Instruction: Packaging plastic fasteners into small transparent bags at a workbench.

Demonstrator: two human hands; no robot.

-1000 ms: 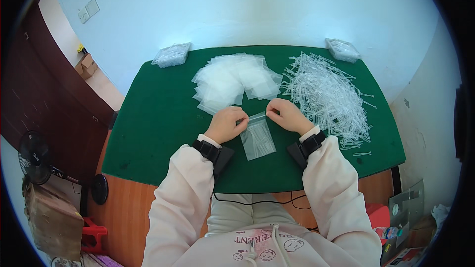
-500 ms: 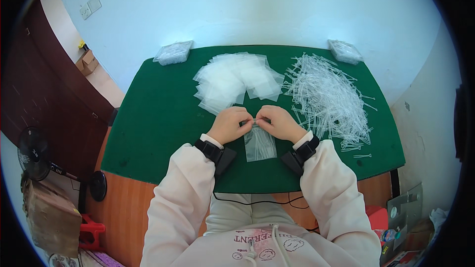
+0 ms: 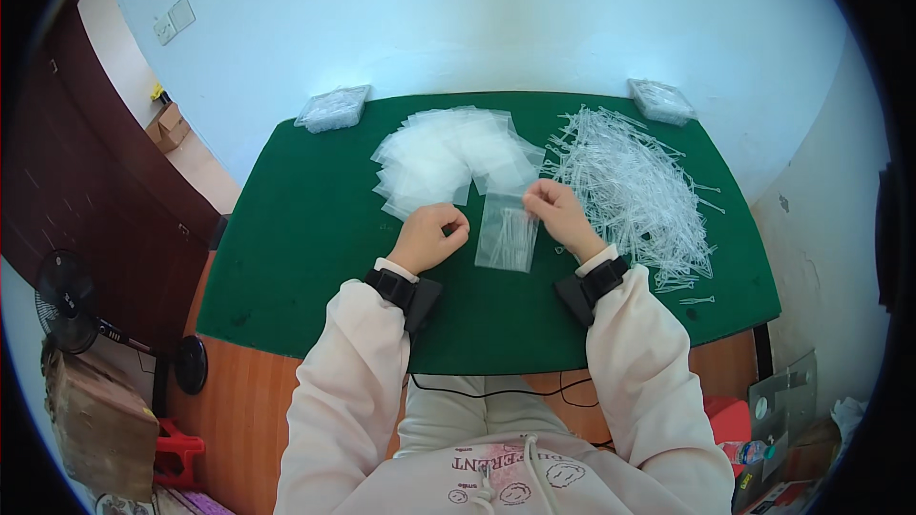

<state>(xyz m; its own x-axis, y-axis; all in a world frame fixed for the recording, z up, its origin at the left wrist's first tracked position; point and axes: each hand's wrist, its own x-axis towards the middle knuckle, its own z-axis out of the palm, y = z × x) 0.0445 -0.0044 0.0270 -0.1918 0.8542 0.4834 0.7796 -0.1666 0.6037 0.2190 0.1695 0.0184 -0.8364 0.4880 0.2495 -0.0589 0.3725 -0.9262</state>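
Note:
A small clear plastic bag [image 3: 504, 238] with several thin clear sticks inside hangs from my right hand [image 3: 561, 214], whose thumb and fingers pinch its upper right corner. To the left of the bag, apart from it, is my left hand [image 3: 429, 236], its fingers curled closed with nothing visible in them. A spread pile of flat, clear bags [image 3: 444, 154] lies just beyond my hands. Right of that, a large heap of thin, clear plastic sticks with looped ends [image 3: 634, 193] reaches near my right wrist.
The table has a green cloth top [image 3: 286, 257]. Filled clear packs stand at the far left corner [image 3: 334, 108] and the far right corner [image 3: 662, 101], near the wall. One loose stick [image 3: 697, 300] lies near the right edge. A black fan [image 3: 67, 296] stands left of the table.
My left hand has let go of the bag's top edge and drawn left. My right hand has lifted the bag slightly up and to the right.

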